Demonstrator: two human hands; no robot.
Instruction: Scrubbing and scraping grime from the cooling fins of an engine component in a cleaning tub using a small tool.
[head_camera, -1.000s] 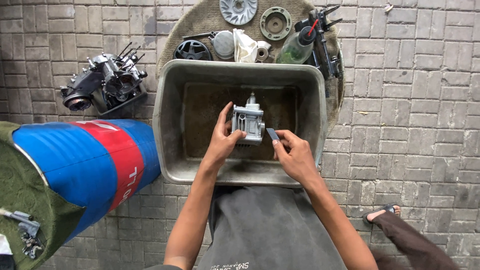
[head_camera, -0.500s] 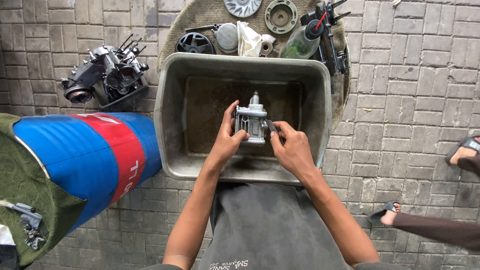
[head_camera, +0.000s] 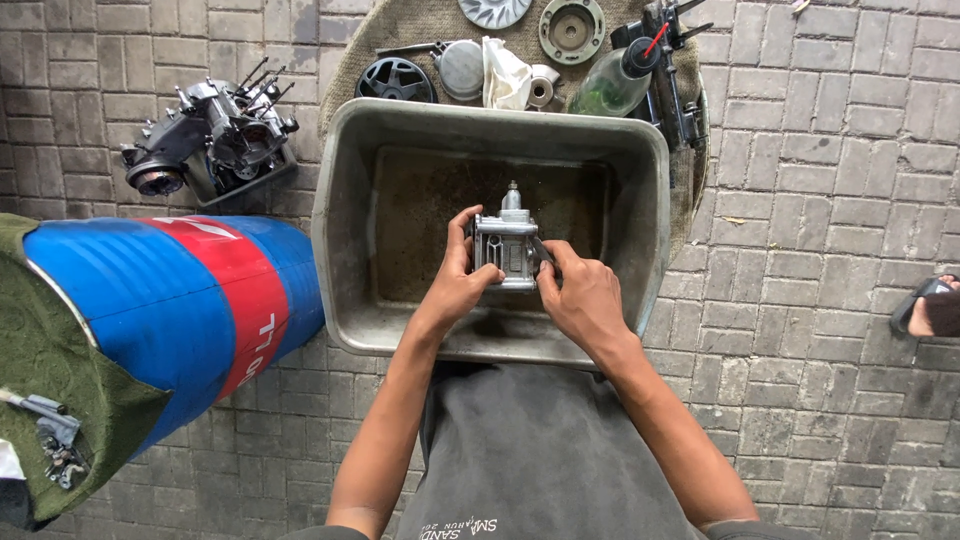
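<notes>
Left hand: your left hand (head_camera: 455, 285) was clamped on the left side of the small grey metal engine part (head_camera: 507, 245), fingers wrapped over its top edge.
Right hand: your right hand (head_camera: 582, 300) gripped its lower right corner, thumb pressed against the body.
Part's place: you held it above the grey plastic tub (head_camera: 640, 260), over the tub's dirty floor.
Handling: it looked like rigid cast metal, fairly heavy for its bulk, possibly oily; you did best gripping the flat sides, not the thin top fitting.
Nearby: a blue and red drum (head_camera: 170, 300) lay at your left.
</notes>
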